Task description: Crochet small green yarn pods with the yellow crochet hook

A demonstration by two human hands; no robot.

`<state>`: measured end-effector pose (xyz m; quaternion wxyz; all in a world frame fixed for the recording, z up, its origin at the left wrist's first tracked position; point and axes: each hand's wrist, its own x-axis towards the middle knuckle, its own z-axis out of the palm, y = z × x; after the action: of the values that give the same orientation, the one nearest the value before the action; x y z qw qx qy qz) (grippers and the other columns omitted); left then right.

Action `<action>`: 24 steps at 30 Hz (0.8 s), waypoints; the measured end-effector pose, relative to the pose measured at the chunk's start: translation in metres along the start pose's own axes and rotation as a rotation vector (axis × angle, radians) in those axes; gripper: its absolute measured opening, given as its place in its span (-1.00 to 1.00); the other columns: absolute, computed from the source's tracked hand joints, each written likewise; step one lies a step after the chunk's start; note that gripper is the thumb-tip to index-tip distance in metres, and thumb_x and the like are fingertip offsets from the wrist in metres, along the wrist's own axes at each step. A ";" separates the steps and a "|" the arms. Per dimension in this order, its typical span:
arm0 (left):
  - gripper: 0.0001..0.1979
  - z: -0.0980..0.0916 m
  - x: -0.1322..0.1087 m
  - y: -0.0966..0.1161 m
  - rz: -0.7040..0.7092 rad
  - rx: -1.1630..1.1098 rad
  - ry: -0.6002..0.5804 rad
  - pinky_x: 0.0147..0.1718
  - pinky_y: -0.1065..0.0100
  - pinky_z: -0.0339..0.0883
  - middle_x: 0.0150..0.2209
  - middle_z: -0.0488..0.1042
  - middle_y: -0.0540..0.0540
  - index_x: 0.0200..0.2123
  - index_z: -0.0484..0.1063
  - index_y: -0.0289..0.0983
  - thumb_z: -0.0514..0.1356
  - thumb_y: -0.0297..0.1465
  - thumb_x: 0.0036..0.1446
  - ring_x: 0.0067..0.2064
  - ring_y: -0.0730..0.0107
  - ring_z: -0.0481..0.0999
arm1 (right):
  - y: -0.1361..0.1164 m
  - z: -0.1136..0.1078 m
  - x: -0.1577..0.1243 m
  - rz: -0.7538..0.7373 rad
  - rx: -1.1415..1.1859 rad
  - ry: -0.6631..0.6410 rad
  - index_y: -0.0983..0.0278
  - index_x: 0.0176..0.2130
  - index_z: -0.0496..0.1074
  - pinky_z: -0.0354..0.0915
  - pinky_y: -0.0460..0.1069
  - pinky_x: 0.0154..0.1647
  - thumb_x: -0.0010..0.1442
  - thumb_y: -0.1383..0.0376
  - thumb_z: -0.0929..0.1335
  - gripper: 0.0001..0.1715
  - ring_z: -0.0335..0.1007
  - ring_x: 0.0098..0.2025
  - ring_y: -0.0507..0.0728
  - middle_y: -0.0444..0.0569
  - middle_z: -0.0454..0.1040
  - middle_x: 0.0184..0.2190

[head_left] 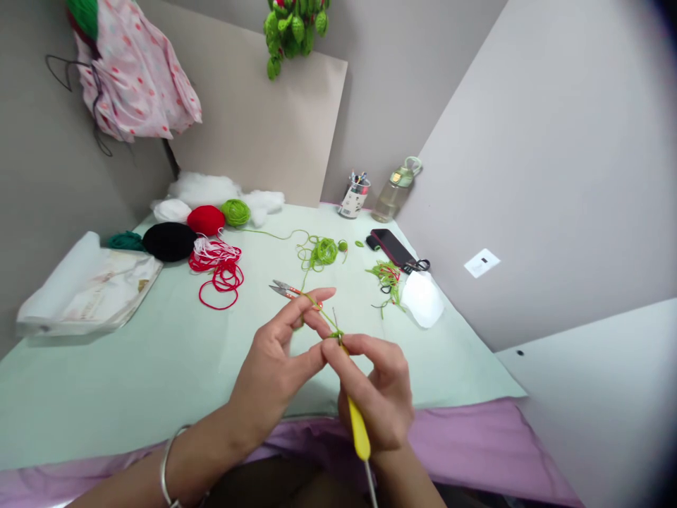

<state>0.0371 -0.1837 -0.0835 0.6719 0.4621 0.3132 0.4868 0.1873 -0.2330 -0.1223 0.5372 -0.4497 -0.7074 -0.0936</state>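
In my right hand [378, 384] is a crochet hook [359, 427] with a yellow handle, its tip up at a small piece of green crochet [337, 334]. My left hand [283, 363] pinches that piece near the hook, while green yarn [326, 317] runs taut over its raised index finger. Fingertips of both hands meet around the work and hide part of it. Just behind the left fingers lie thread snips [288, 289] with orange-red handles, partly covered. The yarn leads back to a loose green tangle [322, 252] on the table.
Red [206, 220], black [169, 241] and green [235, 212] yarn balls sit at the back left, near white stuffing [204, 189]. A phone [394, 248], yarn scraps [388, 279], a pen cup [354, 197] and a water bottle [394, 194] stand or lie right. A plastic-wrapped packet [89, 296] lies left.
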 end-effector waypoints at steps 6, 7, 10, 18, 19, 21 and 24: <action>-0.42 -0.003 0.008 0.005 -0.340 -0.349 -0.102 0.02 0.25 0.22 -0.27 0.55 -0.03 0.16 0.61 -0.24 0.52 -0.27 0.05 -0.14 0.29 0.43 | -0.005 0.001 0.013 0.323 0.478 0.152 0.06 0.06 0.64 0.59 0.03 -0.26 0.46 0.43 0.34 -0.62 0.61 -0.21 0.12 -0.02 0.64 -0.16; -0.42 -0.003 0.009 0.006 -0.328 -0.342 -0.100 0.02 0.25 0.21 -0.27 0.56 -0.04 0.17 0.60 -0.24 0.51 -0.28 0.06 -0.14 0.29 0.43 | -0.006 0.000 0.017 0.399 0.588 0.173 0.09 0.01 0.65 0.58 0.01 -0.30 0.48 0.40 0.33 -0.67 0.60 -0.26 0.10 -0.03 0.63 -0.21; -0.44 -0.004 0.010 0.008 -0.290 -0.317 -0.101 0.03 0.26 0.20 -0.27 0.56 -0.04 0.17 0.61 -0.23 0.50 -0.30 0.07 -0.13 0.29 0.42 | -0.006 -0.001 0.026 0.580 0.831 0.225 0.16 -0.13 0.68 0.52 -0.06 -0.40 0.47 0.30 0.37 -0.76 0.55 -0.39 0.03 -0.06 0.61 -0.29; -0.61 -0.003 0.004 -0.003 -0.126 -0.122 -0.086 0.04 0.24 0.28 -0.16 0.60 -0.03 0.06 0.69 -0.05 0.50 -0.28 0.13 -0.10 0.27 0.46 | 0.001 0.009 0.026 0.556 0.928 0.131 0.11 -0.13 0.68 0.51 -0.06 -0.29 0.44 0.26 0.41 -0.82 0.58 -0.25 0.06 -0.03 0.67 -0.16; -0.62 -0.003 0.004 -0.005 -0.103 -0.079 -0.091 0.06 0.24 0.28 -0.12 0.61 -0.03 0.05 0.69 -0.03 0.50 -0.27 0.14 -0.05 0.25 0.47 | 0.001 0.010 0.025 0.535 0.888 0.117 0.09 -0.10 0.68 0.52 -0.05 -0.27 0.45 0.28 0.40 -0.80 0.58 -0.21 0.07 -0.03 0.68 -0.13; -0.62 -0.003 0.004 -0.007 -0.065 -0.024 -0.070 0.10 0.25 0.26 -0.06 0.62 -0.02 0.06 0.69 0.02 0.50 -0.27 0.15 0.04 0.23 0.47 | 0.000 0.012 0.024 0.490 0.795 0.113 0.07 -0.06 0.67 0.52 -0.05 -0.28 0.47 0.32 0.38 -0.76 0.59 -0.18 0.08 -0.04 0.68 -0.15; -0.56 -0.001 0.006 -0.009 -0.077 -0.075 -0.013 0.13 0.27 0.24 -0.08 0.62 0.00 0.08 0.68 0.04 0.54 -0.29 0.10 0.09 0.23 0.46 | -0.002 0.014 0.021 0.325 0.513 0.138 0.08 0.00 0.67 0.55 -0.01 -0.16 0.44 0.42 0.38 -0.68 0.61 -0.08 0.11 -0.02 0.67 -0.11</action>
<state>0.0412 -0.1782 -0.0921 0.7091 0.4272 0.3080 0.4689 0.1759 -0.2140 -0.1101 0.6878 -0.3992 -0.5887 0.1448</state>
